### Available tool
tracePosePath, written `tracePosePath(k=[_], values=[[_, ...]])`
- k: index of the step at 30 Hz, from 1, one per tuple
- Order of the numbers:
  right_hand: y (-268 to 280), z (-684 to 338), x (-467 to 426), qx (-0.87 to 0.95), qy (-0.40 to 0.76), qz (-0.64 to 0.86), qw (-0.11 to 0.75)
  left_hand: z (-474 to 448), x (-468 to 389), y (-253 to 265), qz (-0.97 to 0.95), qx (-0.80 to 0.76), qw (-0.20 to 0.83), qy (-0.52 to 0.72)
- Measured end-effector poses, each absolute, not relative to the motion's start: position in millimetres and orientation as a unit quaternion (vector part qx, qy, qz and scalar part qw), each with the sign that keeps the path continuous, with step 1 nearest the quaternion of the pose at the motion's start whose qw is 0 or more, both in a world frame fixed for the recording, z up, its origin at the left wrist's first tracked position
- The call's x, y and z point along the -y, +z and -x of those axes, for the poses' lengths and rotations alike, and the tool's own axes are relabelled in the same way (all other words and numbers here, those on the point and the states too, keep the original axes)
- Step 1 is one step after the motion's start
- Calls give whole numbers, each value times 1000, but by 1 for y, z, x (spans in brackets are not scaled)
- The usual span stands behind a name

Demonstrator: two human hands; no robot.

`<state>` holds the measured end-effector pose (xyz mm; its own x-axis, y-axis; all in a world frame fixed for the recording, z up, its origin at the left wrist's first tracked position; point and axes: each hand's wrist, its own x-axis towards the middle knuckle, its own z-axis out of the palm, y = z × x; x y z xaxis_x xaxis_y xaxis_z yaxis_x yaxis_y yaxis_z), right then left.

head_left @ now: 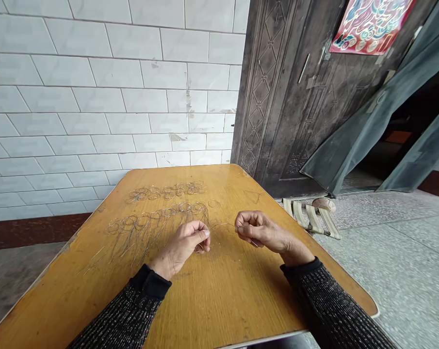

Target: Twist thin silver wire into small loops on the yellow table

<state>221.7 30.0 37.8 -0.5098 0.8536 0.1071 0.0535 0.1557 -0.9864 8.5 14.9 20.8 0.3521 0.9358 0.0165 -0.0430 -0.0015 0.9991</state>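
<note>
A thin wire (pixel 222 224) arcs through the gap between my two hands, above the wooden table. My left hand (pixel 188 242) pinches one end of it between thumb and forefinger. Fingers curled, my right hand (pixel 255 229) grips the wire at its other side. Just beyond my left hand lies a row of wire loops with long loose tails (pixel 142 222). Farther back is a second row of wire rings (pixel 168 192). A single wire ring (pixel 214 203) rests apart, near the right end of the front row.
The wooden table (pixel 212 300) has a rounded right corner. A white tiled wall (pixel 124 102) stands behind it, with a dark carved door (pixel 277 97) beside that. Right of the table, a strapped seat (pixel 312 215) stands low on the floor, near a grey curtain (pixel 365 131).
</note>
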Motion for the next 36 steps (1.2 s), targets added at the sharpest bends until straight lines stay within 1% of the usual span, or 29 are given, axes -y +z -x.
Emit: tracePosePath(k=[2, 4, 8, 11, 14, 20, 23, 26, 30, 32, 36], values=[[39, -223, -29, 686, 552, 339, 331, -6, -17, 21, -577, -400, 575, 420], [39, -221, -29, 688, 549, 341, 329, -6, -18, 21, -545, -394, 599, 436], [33, -212, -32, 660, 530, 359, 392, -6, -17, 24, -428, -303, 704, 478], [28, -207, -35, 628, 531, 366, 436, -6, -15, 28, -390, -213, 731, 517], [26, -204, -36, 621, 542, 354, 442, -8, -15, 28, -390, -193, 717, 545], [23, -192, -30, 654, 553, 330, 397, -17, -19, 19, -349, -236, 680, 600], [21, -186, -29, 647, 560, 334, 395, -20, -18, 15, -368, -249, 661, 605], [20, -182, -29, 632, 560, 348, 409, -22, -16, 14, -419, -287, 609, 610], [17, -180, -30, 637, 548, 362, 403, -24, -13, 15, -470, -357, 516, 621], [16, -180, -30, 643, 546, 360, 400, -25, -12, 15, -468, -367, 507, 624], [16, -181, -28, 655, 541, 352, 393, -27, -12, 17, -434, -347, 529, 642]])
